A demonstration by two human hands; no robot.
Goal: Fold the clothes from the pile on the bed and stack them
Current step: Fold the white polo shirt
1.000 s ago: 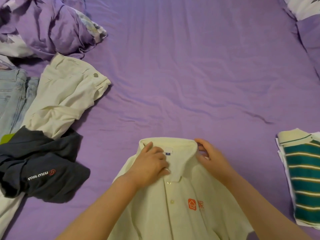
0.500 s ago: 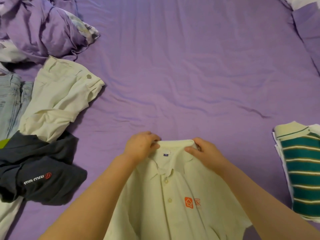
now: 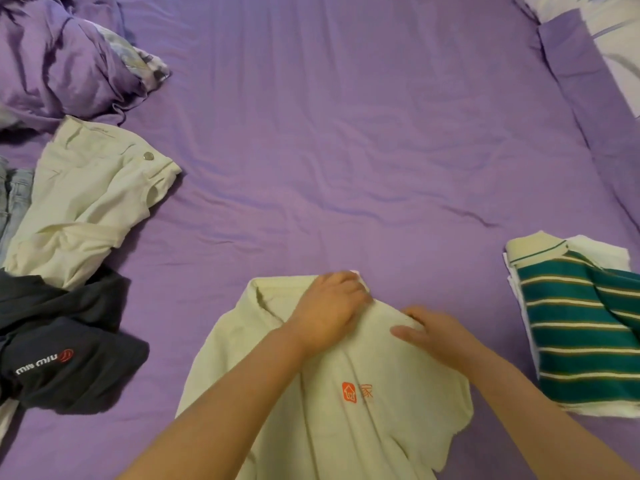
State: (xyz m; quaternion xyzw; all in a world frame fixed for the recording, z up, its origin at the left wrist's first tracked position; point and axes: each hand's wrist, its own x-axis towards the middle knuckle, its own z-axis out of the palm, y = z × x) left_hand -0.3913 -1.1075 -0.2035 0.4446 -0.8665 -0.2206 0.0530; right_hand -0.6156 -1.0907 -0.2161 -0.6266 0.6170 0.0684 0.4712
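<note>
A pale yellow polo shirt (image 3: 346, 410) with an orange chest logo lies front-up on the purple bed sheet (image 3: 329, 150), close to me. My left hand (image 3: 329, 308) lies over the right part of its collar, fingers curled into the fabric. Just to the right, my right hand (image 3: 427, 332) holds the shirt's right shoulder, thumb on top. At the left lies the pile: cream trousers (image 3: 86, 202), a dark navy garment (image 3: 62, 348) with white lettering, and light blue jeans (image 3: 14, 199). A folded green striped shirt (image 3: 581, 327) tops the stack at the right.
A crumpled purple duvet (image 3: 59, 53) fills the far left corner. A pillow (image 3: 616, 46) and a purple cover lie at the far right. A white folded garment (image 3: 602, 254) shows under the striped shirt.
Both hands left the two collar ends. My left hand slid right across the collar and my right hand dropped onto the right shoulder. The shirt's collar now sits skewed to the left.
</note>
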